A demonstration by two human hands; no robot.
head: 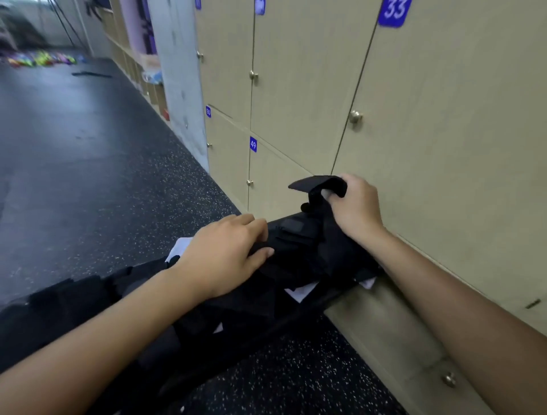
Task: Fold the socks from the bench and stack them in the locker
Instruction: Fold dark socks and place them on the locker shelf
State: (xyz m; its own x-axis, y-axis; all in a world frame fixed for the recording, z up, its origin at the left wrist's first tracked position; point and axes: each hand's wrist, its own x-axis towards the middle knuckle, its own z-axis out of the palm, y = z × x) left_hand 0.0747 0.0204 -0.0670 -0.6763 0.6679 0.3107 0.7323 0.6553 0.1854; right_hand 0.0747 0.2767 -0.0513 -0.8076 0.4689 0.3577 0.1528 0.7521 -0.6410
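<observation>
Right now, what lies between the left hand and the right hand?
In the head view, only the pile of black socks on the bench spans the stretch between the left hand and right hand, which grips one black sock.

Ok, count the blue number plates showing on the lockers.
5: plate 33 top right, plate 49 and plate 50 lower down, two cropped along the top edge. Others may lie outside view.

We see a dark speckled rubber floor (97, 166) running along a wall of beige locker doors (296, 74) with round metal knobs (355, 116) and blue number plates (394, 11). A grey concrete pillar (177, 74) stands beyond, open shelving (130, 56) behind it.
</observation>
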